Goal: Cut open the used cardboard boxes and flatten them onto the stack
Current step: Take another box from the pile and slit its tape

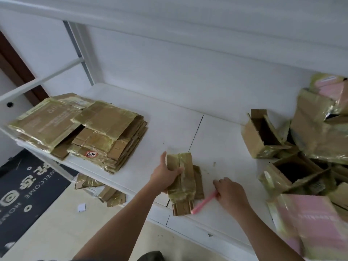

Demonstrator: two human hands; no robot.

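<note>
Your left hand (165, 176) is nearest, its grip wrapped round a small tape-covered brown cardboard box (183, 182) already pressed flat at the front edge of the white counter (188, 102), probably held so it can go onto the stack. That stack of flattened taped cardboard (81, 129) sits at the counter's left end, too many layers to count. A few flattened pieces (105, 193) lie on the floor below. Your right hand (231, 194) clasps one pink slim cutter (204, 203), keeping it clear of the fold. At the right end, a pile of uncut taped boxes (301, 144) waits; at least two stand open.
</note>
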